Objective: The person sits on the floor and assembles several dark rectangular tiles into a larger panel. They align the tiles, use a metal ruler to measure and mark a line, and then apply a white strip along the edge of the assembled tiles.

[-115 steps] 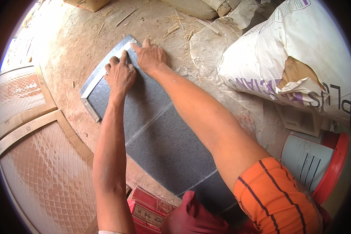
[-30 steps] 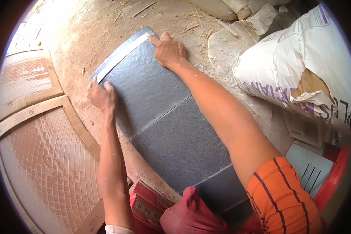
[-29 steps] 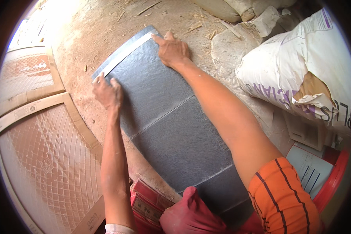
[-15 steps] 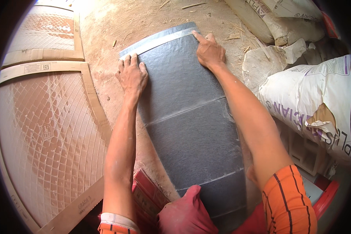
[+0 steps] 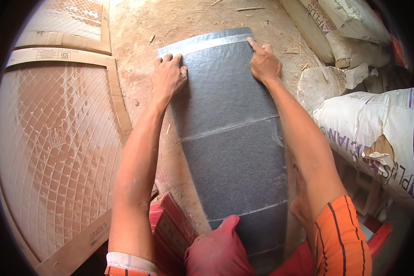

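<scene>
A long dark grey tile (image 5: 230, 161) lies on the ground before me, with pale cross lines on its face. Across its far end rests a flat, light metal strip (image 5: 211, 44), a little in from the edge. My left hand (image 5: 167, 79) is closed at the strip's left end, with its fingertips at the tile's edge. At the other end, my right hand (image 5: 265, 62) presses its index finger on the strip while the remaining fingers curl by the tile's right edge. The undersides of both hands are hidden.
Cardboard-framed packs (image 5: 60, 110) with a mesh pattern lie at left. White and purple printed sacks (image 5: 368, 133) crowd the right side. Red boxes (image 5: 172, 225) stand near my left elbow. Dusty ground (image 5: 138, 27) with scattered splinters surrounds the tile's far end.
The whole view has shifted and turned slightly, so the tile's far end appears farther right. Both hands stay at the ends of the strip, with no clear movement along the tile.
</scene>
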